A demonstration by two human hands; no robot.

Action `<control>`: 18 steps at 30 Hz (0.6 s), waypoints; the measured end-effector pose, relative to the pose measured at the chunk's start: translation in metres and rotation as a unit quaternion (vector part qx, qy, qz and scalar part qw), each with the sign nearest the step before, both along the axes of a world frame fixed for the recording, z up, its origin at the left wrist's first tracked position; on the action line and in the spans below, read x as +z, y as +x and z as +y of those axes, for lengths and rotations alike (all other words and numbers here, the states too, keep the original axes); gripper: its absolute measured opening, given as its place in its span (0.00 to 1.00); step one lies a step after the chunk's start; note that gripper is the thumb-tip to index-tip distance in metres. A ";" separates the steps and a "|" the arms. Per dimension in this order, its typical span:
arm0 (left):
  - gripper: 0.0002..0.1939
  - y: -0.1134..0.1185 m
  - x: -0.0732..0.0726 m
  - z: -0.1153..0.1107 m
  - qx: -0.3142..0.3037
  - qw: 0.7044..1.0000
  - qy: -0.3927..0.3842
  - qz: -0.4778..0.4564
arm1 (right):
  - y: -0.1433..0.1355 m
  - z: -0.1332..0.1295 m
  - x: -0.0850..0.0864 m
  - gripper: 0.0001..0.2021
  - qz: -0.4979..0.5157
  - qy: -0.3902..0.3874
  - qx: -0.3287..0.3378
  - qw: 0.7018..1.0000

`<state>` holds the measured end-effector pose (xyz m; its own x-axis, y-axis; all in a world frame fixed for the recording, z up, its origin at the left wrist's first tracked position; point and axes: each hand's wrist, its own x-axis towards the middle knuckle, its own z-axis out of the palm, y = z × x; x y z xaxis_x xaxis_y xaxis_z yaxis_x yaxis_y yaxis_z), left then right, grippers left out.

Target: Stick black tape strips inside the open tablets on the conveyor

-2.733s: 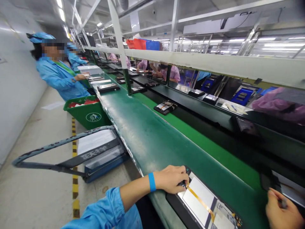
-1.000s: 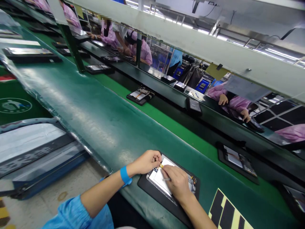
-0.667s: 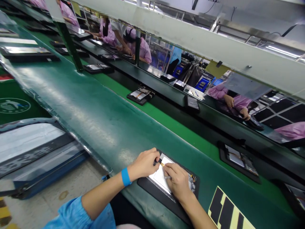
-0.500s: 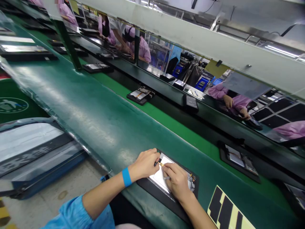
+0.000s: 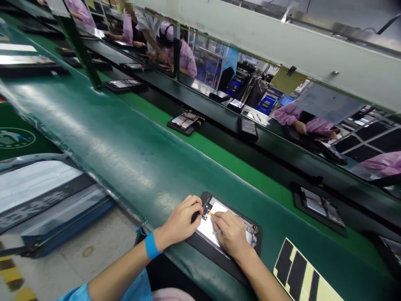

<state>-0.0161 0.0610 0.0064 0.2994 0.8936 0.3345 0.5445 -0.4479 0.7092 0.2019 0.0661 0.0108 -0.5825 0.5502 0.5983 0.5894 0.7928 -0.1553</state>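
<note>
An opened flat device (image 5: 216, 259) in a black tray or casing lies on the green bench in front of me, its pale inner plate and small circuit parts showing. My left hand (image 5: 184, 219), with a blue band at the wrist, is at the device's left edge, fingers curled together around something dark and too small to name. The fingertips of my right hand (image 5: 231, 234) pinch an orange-gold flex strip (image 5: 209, 213) over the plate. A thin grey tool (image 5: 216, 232) sticks out from under the right hand's fingers.
A yellow sheet with black strips (image 5: 297, 267) lies at the right. Beyond the bench edge, a green conveyor (image 5: 219, 154) carries similar devices (image 5: 321, 207). People in pink work across the line. A blue-grey chair (image 5: 56, 205) stands at the left.
My left hand has moved left and slightly down, away from the strip, uncovering the device's upper left corner. My right hand stays at the strip. The view has shifted slightly.
</note>
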 end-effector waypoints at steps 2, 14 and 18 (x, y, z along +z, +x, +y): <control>0.09 0.001 0.000 -0.003 0.007 1.000 0.004 -0.006 | 0.000 0.000 0.000 0.06 -0.007 0.003 -0.005 1.000; 0.09 0.003 -0.002 -0.012 0.009 0.999 0.029 0.017 | 0.000 -0.002 0.002 0.07 -0.039 0.030 -0.010 0.999; 0.16 0.003 0.000 -0.016 -0.007 0.994 0.065 0.091 | -0.001 -0.003 0.005 0.08 -0.055 0.045 -0.015 0.997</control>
